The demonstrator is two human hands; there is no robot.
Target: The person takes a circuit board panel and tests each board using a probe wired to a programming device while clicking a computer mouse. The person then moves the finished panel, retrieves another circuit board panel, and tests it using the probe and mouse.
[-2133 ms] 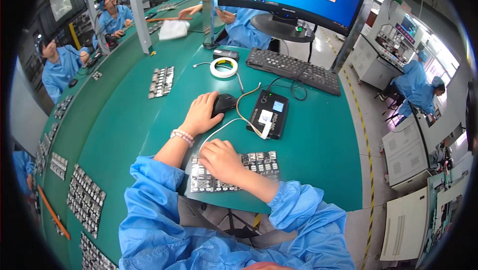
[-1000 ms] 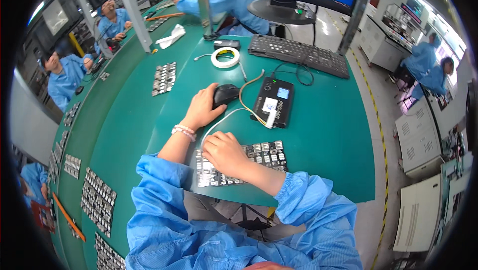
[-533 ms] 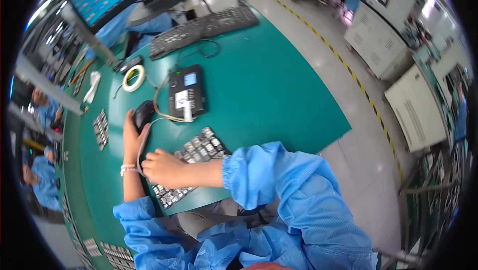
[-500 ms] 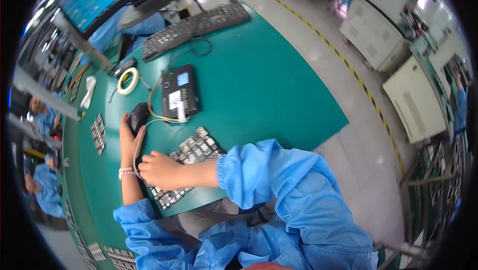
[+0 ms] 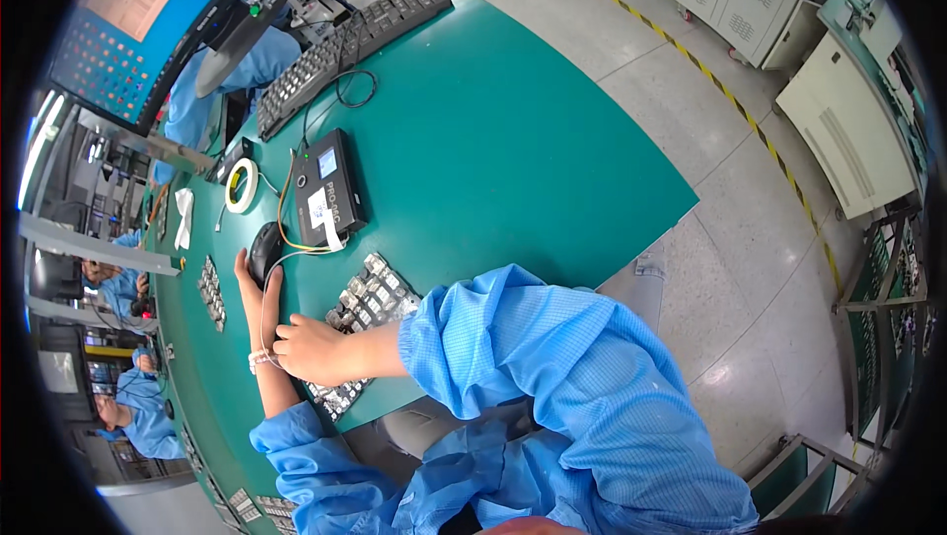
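Green tabletop (image 5: 503, 150), grey floor (image 5: 745, 367)

A blue, finely checked sleeve (image 5: 582, 367) gathers behind the right grip (image 5: 314, 350). A pale beaded bracelet (image 5: 258, 358) sits just behind the left grip (image 5: 256, 293).

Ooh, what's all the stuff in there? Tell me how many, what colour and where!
table: one, green, middle
monitor: one, blue screen, upper left
keyboard: one, black, beside monitor
boxy device: one, black, on table
wires: several, white and orange, left of device
tape roll: one, whitish, near device
mouse: one, black, on table
board panels: several, silvery, table's front and left
people: several, blue clothing, left
cabinets: two, pale, upper right
floor line: one, yellow-black, right
sleeves: two, blue, bottom
left hand: one, bare, on mouse
right hand: one, bare, by nearest panel
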